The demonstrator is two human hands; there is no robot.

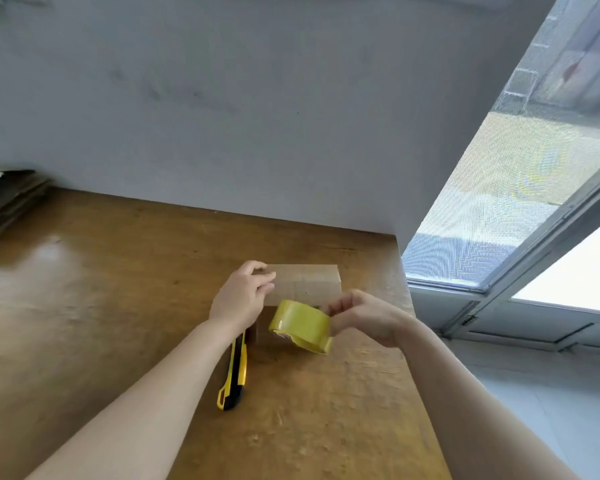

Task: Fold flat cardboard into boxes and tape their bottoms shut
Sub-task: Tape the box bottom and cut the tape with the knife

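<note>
**Both hands busy: box and tape**

The left hand (pixel 239 299) curls its fingers over the left top edge of the box (pixel 309 282), holding it on the tabletop (pixel 118 306). At 5 o'clock from the box, the right hand (pixel 368 317) pinches the tilted tape roll (pixel 300 323) between thumb and fingers. A knife (pixel 236 372) lies at 7 o'clock of the roll, partly under the left wrist.
</note>
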